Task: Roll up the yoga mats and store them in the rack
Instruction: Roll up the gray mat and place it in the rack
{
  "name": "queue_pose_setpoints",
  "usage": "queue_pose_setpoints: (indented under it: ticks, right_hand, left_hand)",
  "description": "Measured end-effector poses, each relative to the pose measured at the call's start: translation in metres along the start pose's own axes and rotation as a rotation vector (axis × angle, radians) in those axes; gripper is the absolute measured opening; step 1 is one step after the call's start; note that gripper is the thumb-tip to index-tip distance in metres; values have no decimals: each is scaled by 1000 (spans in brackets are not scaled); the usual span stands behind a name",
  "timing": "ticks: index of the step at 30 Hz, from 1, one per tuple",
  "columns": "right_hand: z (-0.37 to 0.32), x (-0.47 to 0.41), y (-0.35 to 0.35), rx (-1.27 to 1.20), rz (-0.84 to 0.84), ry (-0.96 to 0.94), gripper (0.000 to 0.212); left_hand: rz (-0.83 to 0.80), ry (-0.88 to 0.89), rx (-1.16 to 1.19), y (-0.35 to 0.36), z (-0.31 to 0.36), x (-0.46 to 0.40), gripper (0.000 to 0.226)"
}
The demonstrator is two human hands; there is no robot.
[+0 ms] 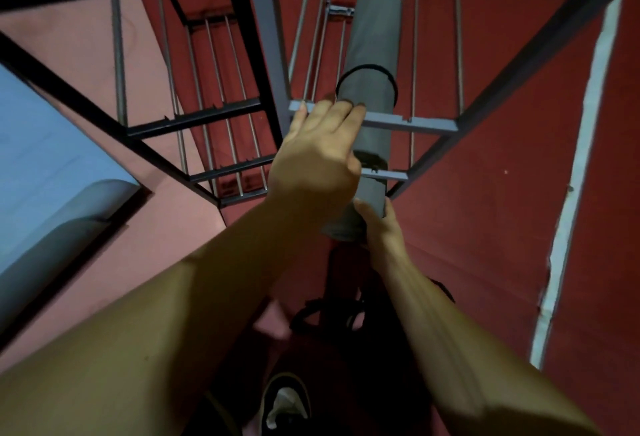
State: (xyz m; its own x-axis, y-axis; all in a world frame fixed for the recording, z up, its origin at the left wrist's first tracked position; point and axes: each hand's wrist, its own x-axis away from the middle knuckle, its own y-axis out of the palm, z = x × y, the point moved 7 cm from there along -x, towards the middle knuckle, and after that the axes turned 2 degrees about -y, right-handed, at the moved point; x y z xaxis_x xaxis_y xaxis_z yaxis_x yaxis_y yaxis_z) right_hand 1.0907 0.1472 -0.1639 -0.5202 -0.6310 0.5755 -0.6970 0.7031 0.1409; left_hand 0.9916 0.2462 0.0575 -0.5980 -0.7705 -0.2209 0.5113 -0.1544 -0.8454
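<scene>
A rolled grey yoga mat (372,44), bound by black straps, lies lengthwise in the grey metal rack (429,124), running away from me across its crossbars. My left hand (318,155) rests flat on the mat's upper side, fingers straight and reaching over a crossbar. My right hand (379,227) grips the mat's near end from below, fingers curled around it. A second rolled grey mat (86,207) lies at the left on a blue mat (41,158).
A black metal rack (207,117) stands left of the grey one, with thin steel rods between its bars. The floor is red with a white line (575,172) at the right. My shoe (285,401) and a dark strap lie below.
</scene>
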Motion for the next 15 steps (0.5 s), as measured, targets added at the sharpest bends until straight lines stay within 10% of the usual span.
queue_pose_setpoints:
  ticks: [15]
  right_hand:
    - [-14,-44,11,119,8,-10,39]
  left_hand:
    - [-86,-19,15,-2,-1,-4,62]
